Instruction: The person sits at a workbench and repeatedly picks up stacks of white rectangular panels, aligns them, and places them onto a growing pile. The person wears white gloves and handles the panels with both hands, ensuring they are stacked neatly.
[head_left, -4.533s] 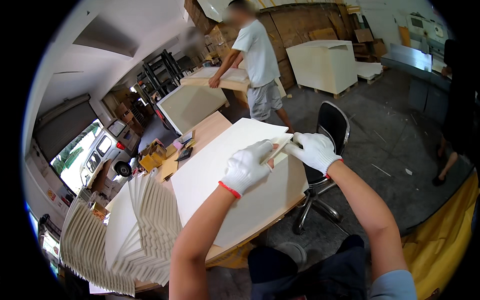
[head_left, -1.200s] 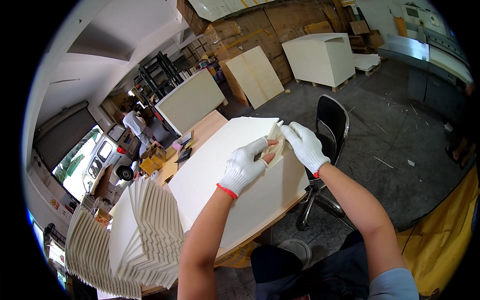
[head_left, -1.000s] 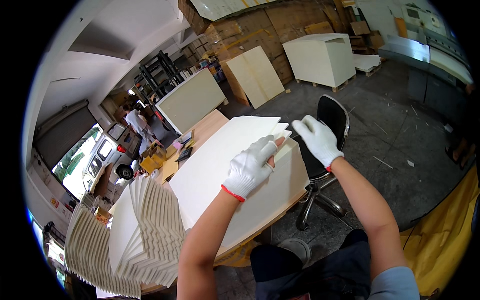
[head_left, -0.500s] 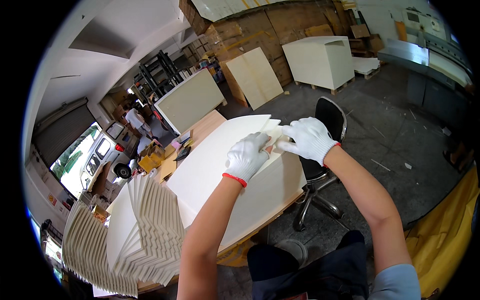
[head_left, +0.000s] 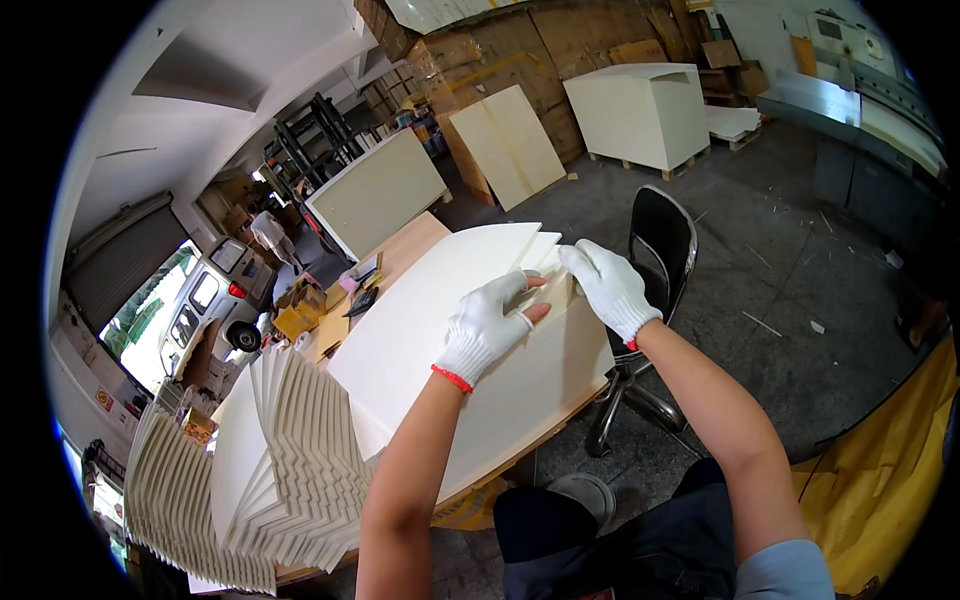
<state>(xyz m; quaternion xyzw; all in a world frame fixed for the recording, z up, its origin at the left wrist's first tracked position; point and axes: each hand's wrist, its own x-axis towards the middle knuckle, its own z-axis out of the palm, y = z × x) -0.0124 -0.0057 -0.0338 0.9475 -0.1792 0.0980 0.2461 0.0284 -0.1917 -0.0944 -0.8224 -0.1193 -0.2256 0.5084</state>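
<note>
White cardboard sheets (head_left: 440, 310) with a curved far edge lie on the table in front of me. My left hand (head_left: 490, 325), in a white knit glove with a red cuff, rests on them. Its thumb and a forefinger tip are bare and spread apart, with nothing between them. My right hand (head_left: 608, 290), gloved likewise, lies against the raised flap (head_left: 562, 292) at the sheets' right end. Its fingers are stretched out and close together; the thumb is hidden. On the left stands a stack of folded white cardboard pieces (head_left: 310, 450) with zigzag edges.
A black swivel chair (head_left: 662, 240) stands just beyond the table's right end. Yellow boxes (head_left: 300, 312) and a black calculator-like device (head_left: 362, 302) sit on the far left. Behind are large white board stacks (head_left: 635, 115), a forklift (head_left: 318, 150), a van (head_left: 215, 300) and a person (head_left: 272, 237).
My left hand has drawn back slightly toward me, and its thumb and forefinger have spread. My right hand has turned, going from bent fingers to straighter ones along the flap.
</note>
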